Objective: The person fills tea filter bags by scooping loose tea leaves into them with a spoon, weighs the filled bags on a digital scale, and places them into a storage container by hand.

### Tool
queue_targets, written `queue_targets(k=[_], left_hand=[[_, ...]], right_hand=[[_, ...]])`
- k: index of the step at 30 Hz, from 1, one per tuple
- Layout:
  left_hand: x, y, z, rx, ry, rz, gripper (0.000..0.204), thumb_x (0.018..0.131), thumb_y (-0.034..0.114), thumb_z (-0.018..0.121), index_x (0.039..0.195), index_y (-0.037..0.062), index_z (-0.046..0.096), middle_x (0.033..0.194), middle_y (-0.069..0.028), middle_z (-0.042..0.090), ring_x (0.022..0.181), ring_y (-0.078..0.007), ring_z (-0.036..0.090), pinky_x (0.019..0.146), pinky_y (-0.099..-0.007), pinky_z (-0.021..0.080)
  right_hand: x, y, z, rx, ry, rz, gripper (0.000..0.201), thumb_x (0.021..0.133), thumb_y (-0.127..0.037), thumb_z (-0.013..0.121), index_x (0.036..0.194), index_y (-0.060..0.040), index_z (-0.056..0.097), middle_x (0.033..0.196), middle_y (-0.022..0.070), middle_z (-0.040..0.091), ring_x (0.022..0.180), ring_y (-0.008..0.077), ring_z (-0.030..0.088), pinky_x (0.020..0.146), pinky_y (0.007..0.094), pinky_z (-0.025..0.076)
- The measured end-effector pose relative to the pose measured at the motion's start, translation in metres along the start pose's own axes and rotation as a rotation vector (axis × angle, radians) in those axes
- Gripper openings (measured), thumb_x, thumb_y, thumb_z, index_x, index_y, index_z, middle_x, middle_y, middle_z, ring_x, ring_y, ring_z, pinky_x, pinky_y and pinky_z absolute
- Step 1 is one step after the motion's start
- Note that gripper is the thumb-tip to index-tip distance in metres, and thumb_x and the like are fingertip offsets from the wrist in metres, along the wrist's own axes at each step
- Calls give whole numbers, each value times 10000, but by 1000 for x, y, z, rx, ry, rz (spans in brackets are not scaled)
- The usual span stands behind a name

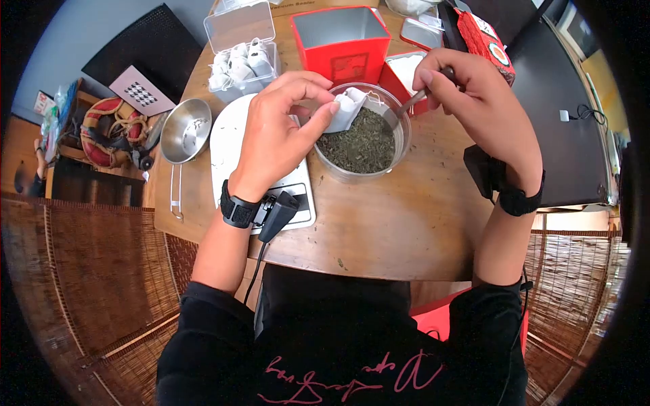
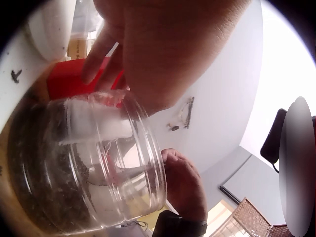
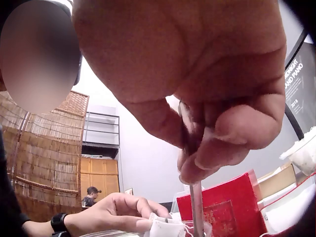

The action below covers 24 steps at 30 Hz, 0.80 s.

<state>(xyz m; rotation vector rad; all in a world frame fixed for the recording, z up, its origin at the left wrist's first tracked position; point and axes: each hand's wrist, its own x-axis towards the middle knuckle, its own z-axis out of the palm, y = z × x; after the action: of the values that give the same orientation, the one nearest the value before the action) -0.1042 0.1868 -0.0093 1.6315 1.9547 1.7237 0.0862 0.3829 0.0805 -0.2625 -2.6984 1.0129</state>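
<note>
Left hand [image 1: 281, 128] pinches a small white fabric pouch [image 1: 344, 116] at the mouth of a clear round plastic tub [image 1: 405, 139] of dark-green dried leaves [image 1: 362, 145]; right hand [image 1: 477, 101] grips a slim metal spoon [image 1: 412, 102].

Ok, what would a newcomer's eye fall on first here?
Probably the round clear tub of dark green crumbled leaves on the brown wooden table, with an open red square box behind it. The person's left grip holds a small white fabric-like pouch at the tub's mouth; the right grip a slim metallic utensil opposite.
</note>
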Motion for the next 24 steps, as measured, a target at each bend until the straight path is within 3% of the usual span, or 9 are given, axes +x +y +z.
queue_targets(k=[4,6,7,9,12,19,24], left_hand=[[-1,1,-1,23,-30,-29,88,844,50,782,905,-4,749,1099,-97,730,750,-141,681,664,-268,549],[-2,0,-1,33,-33,-27,90,829,53,790,892,-1,756,1100,-95,734,731,-135,673,659,-267,545],[-2,-1,-1,28,-30,-20,88,826,53,792,887,-1,758,1097,-93,735,721,-131,666,654,-267,539],[-1,-2,-1,24,-26,-11,86,823,53,793,881,-2,761,1093,-91,736,711,-128,658,648,-266,533],[-3,-1,1,5,0,-11,76,812,50,794,865,4,765,1083,-86,739,686,-119,635,633,-261,517],[-3,-2,-4,82,-14,-10,93,757,71,803,830,25,770,1067,-66,748,683,-124,630,633,-270,514],[-2,0,-3,55,0,-29,83,743,79,806,805,36,771,1065,-59,751,740,-130,653,655,-272,511]], right_hand=[[1,5,10,-28,4,-44,185,1076,-149,538,1011,-21,655,880,4,644,840,64,615,721,240,500],[6,3,7,-58,-204,-77,177,1074,-137,540,1019,-15,657,902,6,641,845,67,612,741,236,498],[8,8,9,-57,-204,-77,177,1074,-137,540,1019,-15,657,902,6,641,845,67,612,741,236,498],[12,21,15,267,-281,-49,178,1076,-140,543,1027,-21,666,931,-3,653,849,61,620,717,218,484],[15,25,18,349,-333,-7,174,1076,-144,549,1035,-30,674,951,-11,663,840,47,620,680,195,461],[20,39,24,473,-331,63,191,1078,-186,561,1052,-44,687,917,-16,691,787,14,595,598,178,390],[24,51,23,564,-321,44,219,1071,-238,573,1020,-60,688,832,7,716,662,15,495,569,188,334]])
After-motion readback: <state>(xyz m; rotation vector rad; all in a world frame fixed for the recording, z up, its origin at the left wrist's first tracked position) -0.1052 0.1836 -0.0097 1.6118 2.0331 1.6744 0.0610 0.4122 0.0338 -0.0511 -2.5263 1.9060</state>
